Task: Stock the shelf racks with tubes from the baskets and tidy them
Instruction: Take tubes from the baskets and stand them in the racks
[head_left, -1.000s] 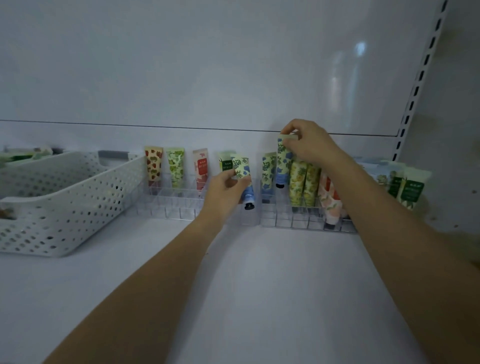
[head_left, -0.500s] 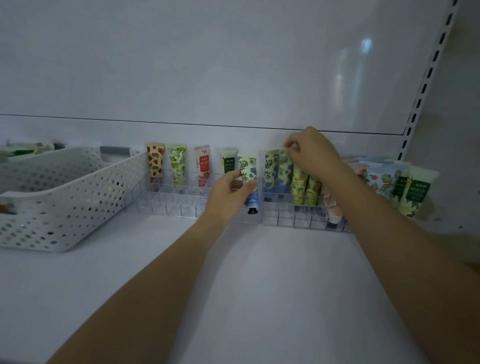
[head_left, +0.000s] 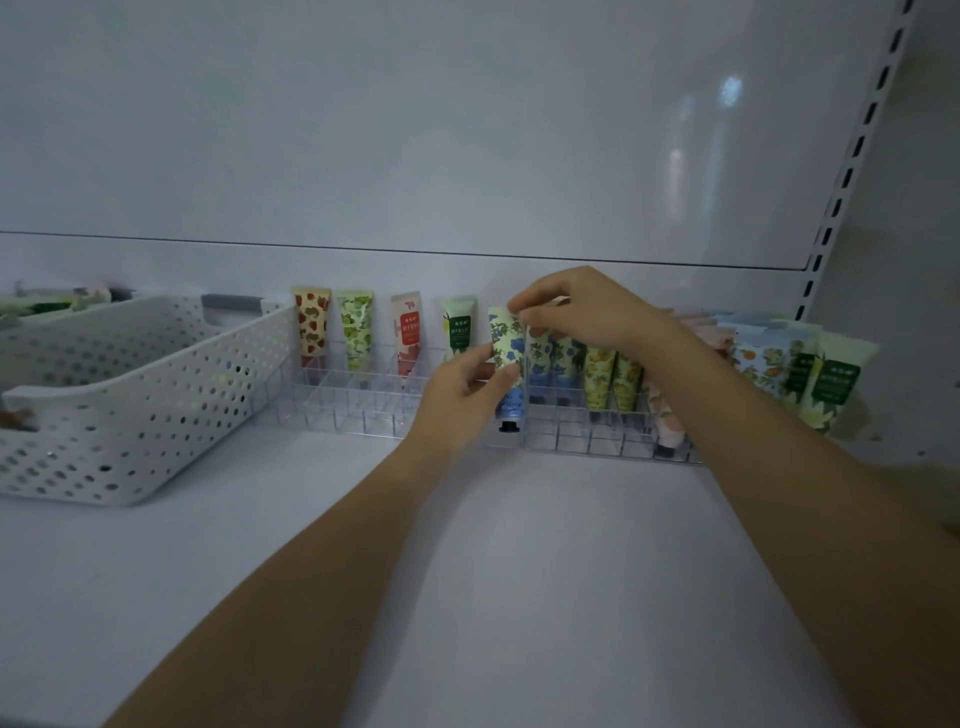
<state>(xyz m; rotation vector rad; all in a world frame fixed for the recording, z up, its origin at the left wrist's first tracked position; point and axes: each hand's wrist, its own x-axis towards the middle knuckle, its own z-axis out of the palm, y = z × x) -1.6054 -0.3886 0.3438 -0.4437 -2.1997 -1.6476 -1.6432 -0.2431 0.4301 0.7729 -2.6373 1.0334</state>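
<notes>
Held tube (head_left: 505, 347): pale green with blue flowers and a black cap. It is kept cap-down and upright with a slight lean, at the right end of the left rack, just beside the seam between the two racks. Whether the cap is seated in a compartment cannot be told.
Left hand (head_left: 460, 397): curled round the tube's middle, with the thumb laid across the front and the fingers behind.
Right hand (head_left: 587, 312): set above. The flat top edge of the same tube is pinched between thumb and forefinger, and the remaining fingers are loosely curled.
Left rack (head_left: 337, 408): clear plastic, gridded. Four tubes are stood cap-down along its back row: strawberry tube (head_left: 311, 327), green leaf tube (head_left: 356, 330), red-label tube (head_left: 408, 332) and green-label tube (head_left: 458, 327).
Right rack (head_left: 587, 441): clear and gridded, set end to end with the left rack. Blue-flower tubes (head_left: 545, 358) are stood at its left end, just beside the held tube. Yellow tubes (head_left: 600, 376) come next, then a peach tube (head_left: 667, 423) tipped forward. Part of the row is hidden by the right forearm.
Loose tubes (head_left: 826, 387): grouped past the right rack and leaned toward the back. Green labels and an orange-fruit print are made out.
Basket (head_left: 156, 405): white and perforated, placed just left of the left rack. Its contents are mostly hidden.
Shelf (head_left: 519, 571): white; racks and basket are carried on it.
Back panel (head_left: 467, 130): white and glossy, with reflections noted.
Slotted upright (head_left: 852, 171): seen at the right edge.
</notes>
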